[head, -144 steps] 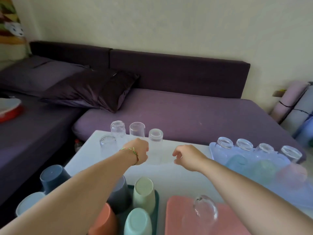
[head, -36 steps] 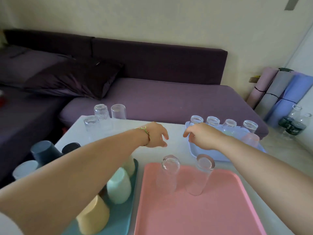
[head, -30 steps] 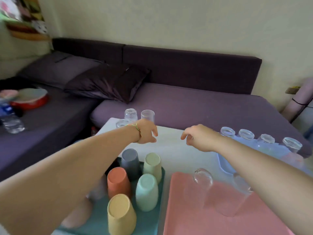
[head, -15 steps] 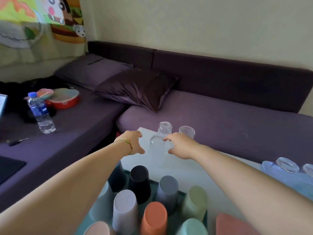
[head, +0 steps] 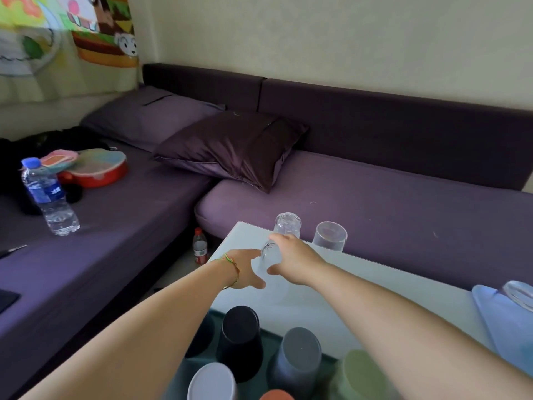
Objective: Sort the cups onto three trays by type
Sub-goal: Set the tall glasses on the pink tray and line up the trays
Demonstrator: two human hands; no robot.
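**Right hand** (head: 294,256): fingers curled over the upturned base of the clear glass (head: 271,256), thumb on its near side, gripping it.

**Left hand** (head: 245,268): thread bracelet at the wrist. Thumb and fingers are spread toward the clear glass's left side. Whether they close on it cannot be told.

**Clear glass:** upside down, at the far left part of the white table (head: 375,284). Standing or lifted, cannot tell.

**Behind the clear glass:** second glass (head: 287,225), inverted, just beyond.

**Behind and right of it:** third glass (head: 330,236), inverted, at the table's far edge.

**Nearer than the clear glass:** teal tray (head: 270,342) bearing inverted plastic cups:
- black cup (head: 240,339)
- grey cup (head: 298,359)
- green cup (head: 363,376)
- pale cup (head: 212,382)

**Far right of the clear glass:** blue tray (head: 507,327) with one inverted glass (head: 519,293) at the picture's edge.

**Left of the clear glass:** small bottle (head: 200,246), on the floor.
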